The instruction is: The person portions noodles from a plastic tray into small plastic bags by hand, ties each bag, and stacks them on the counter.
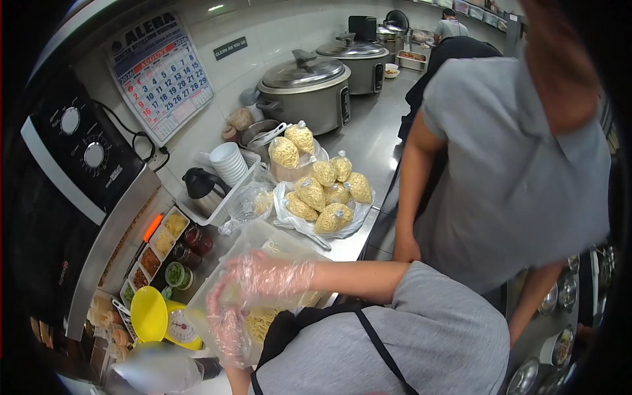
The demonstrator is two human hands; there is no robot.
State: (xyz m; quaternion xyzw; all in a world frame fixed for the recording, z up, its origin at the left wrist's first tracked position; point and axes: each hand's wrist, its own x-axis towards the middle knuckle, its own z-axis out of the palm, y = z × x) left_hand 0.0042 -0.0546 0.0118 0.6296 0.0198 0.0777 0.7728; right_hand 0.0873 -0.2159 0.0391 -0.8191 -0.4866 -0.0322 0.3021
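Note:
Both of my hands are in clear plastic gloves over a translucent plastic tub (253,237) with yellow noodles (261,324) in it. My right hand (263,276) reaches across the tub, its fingers curled in toward the other hand. Lower down, my left hand (228,329) points upward with bent fingers, its tips close to the right fingertips. Glare on the clear plastic hides what lies between them. Beyond the tub, several tied bags of noodles (309,191) are piled on a white plastic bag (362,217).
A yellow kitchen scale (183,327) and condiment containers (150,260) stand at the left. Behind are a white basket (230,191), stacked white cups (228,163) and large lidded cookers (303,99). A co-worker in a grey shirt (500,171) stands close on the right.

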